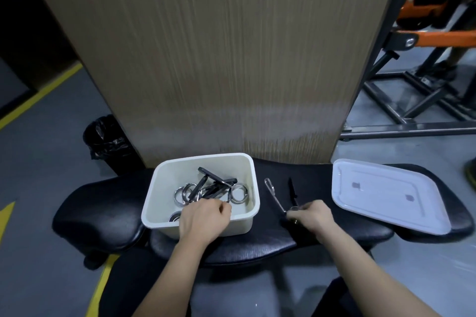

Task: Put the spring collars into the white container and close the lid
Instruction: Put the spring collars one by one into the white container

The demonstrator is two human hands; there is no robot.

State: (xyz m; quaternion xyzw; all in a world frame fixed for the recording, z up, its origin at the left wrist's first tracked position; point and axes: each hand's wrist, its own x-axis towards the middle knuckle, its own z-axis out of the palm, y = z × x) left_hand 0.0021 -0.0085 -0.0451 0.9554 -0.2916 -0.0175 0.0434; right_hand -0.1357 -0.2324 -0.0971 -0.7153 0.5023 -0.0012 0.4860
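Note:
A white container (164, 177) stands open on a black padded bench (98, 208). Several spring collars (206, 188) with chrome rings and black handles lie inside it. My left hand (203, 219) reaches over the container's near wall, fingers curled down among the collars; whether it grips one I cannot tell. To the right of the container one spring collar (282, 195) lies on the pad, handles pointing away from me. My right hand (314, 219) is closed on its ring end. The white lid (386, 193) lies flat at the bench's right end.
A tall wood-grain panel (219, 59) rises right behind the bench. A black bin with a bag (105, 139) stands on the floor to the left. Orange and black gym frames (425, 72) fill the right background. Yellow lines (38, 95) mark the grey floor.

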